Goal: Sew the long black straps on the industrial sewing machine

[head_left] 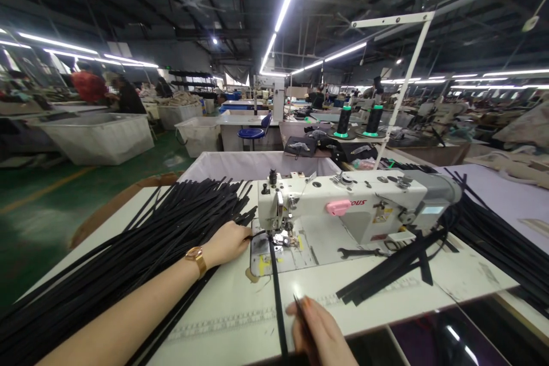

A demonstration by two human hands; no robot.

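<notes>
A white sewing machine (309, 200) stands on the table in front of me. One narrow black strip (277, 286) runs from under its presser foot toward my body. My left hand (231, 242), with a gold watch on the wrist, is closed at the left of the needle area, and a short dark strip end shows between its fingertips and the foot. Close to the table's front edge, my right hand (317, 329) is closed around a thin, dark, pointed tool (302, 314), just right of the strip. Its exact kind I cannot make out.
Long black strips (141, 263) lie heaped along the left. Wider black strips (386, 269) and a wrench (360, 253) lie on the right. A lined bin (261, 164) stands behind the machine, with thread cones (343, 123) beyond. People are farther off at left.
</notes>
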